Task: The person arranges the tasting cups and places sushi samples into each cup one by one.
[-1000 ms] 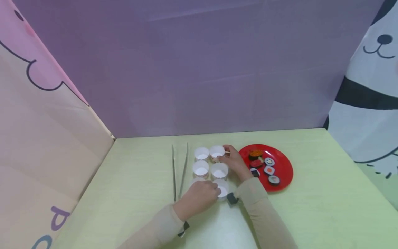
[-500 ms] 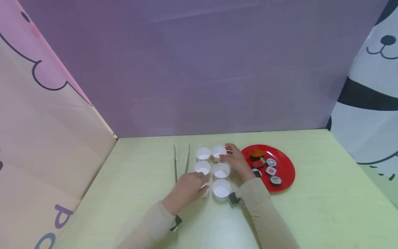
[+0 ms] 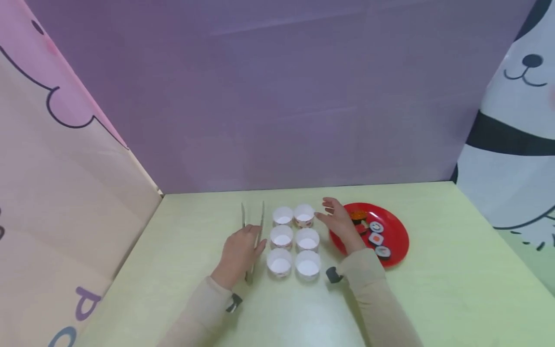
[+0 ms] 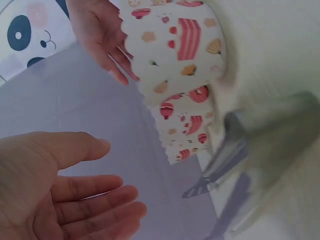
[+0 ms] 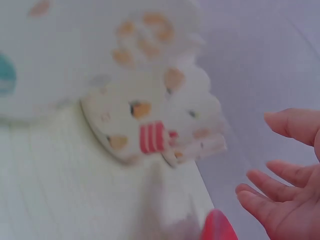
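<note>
In the head view my left hand (image 3: 237,253) is over the metal tongs (image 3: 262,217); the left wrist view shows its fingers spread apart, holding nothing, with the tongs (image 4: 270,145) off to the side. Several white paper cups (image 3: 307,239) stand in two columns to the right of the tongs, patterned with cakes and fruit in the left wrist view (image 4: 185,50). My right hand (image 3: 340,224), fingers parted and holding nothing, hovers between the far right cup (image 3: 304,215) and the red plate (image 3: 396,241), partly hiding the plate.
Sushi pieces, among them a white-topped roll (image 3: 376,238), lie on the red plate. The pale green table (image 3: 451,270) meets a purple backdrop (image 3: 303,120) at its far edge. Printed sheets with cartoon figures flank it left and right.
My left hand has moved left from the near cups to the tongs, uncovering the near left cup. My right hand has drawn away from the far right cup toward the plate.
</note>
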Demonstrator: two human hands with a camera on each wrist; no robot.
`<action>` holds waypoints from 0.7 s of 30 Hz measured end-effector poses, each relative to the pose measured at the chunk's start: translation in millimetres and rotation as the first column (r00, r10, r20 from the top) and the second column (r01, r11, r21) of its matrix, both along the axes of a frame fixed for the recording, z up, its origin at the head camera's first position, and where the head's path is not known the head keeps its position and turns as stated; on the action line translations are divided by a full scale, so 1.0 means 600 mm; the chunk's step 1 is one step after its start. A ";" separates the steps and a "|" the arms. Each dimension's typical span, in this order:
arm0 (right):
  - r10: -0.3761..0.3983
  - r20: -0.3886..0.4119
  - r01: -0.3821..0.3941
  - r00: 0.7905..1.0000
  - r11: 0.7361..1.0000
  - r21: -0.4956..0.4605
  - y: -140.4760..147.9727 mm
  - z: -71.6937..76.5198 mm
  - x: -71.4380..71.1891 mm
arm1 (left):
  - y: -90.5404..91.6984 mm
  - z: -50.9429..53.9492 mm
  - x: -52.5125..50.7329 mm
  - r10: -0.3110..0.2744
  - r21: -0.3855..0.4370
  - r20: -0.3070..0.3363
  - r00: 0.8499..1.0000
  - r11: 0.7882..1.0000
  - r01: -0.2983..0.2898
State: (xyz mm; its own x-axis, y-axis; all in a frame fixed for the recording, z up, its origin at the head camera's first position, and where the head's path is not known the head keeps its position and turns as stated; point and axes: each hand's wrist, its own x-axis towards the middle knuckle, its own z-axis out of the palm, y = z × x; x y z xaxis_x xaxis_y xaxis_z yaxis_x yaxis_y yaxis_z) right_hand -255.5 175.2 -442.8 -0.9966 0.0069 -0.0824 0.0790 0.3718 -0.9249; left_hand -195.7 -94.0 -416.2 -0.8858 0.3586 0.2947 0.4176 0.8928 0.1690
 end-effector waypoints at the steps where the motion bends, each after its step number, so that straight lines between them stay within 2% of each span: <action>1: -0.004 0.007 0.004 1.000 1.000 -0.004 0.004 0.000 0.001 | -0.002 -0.001 -0.002 0.012 -0.004 0.022 1.000 1.000 -0.012; 4: -0.010 0.010 0.010 1.000 1.000 0.005 0.017 0.003 0.002 | -0.008 -0.008 -0.007 0.041 -0.011 0.067 0.997 0.999 -0.041; 11: -0.045 0.035 0.041 0.998 0.994 0.098 0.052 0.016 0.017 | -0.017 -0.023 -0.014 0.092 -0.017 0.106 0.990 0.996 -0.090; 14: -0.063 0.055 0.058 0.997 0.995 0.082 0.069 0.019 0.025 | -0.019 -0.026 -0.017 0.126 -0.022 0.140 0.982 0.992 -0.124; 21: -0.064 0.066 0.062 0.996 0.997 0.040 0.103 0.027 0.046 | -0.020 -0.029 -0.025 0.176 -0.039 0.161 0.971 0.984 -0.172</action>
State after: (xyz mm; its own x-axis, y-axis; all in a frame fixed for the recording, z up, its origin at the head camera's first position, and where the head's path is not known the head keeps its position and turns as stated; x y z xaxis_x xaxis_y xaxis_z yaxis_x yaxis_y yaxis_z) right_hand -227.9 237.0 -426.8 -0.9862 0.0736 -0.1481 0.1653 0.3986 -0.9021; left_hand -210.8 -106.2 -433.7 -0.9707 0.1998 0.1334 0.2237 0.9541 0.1989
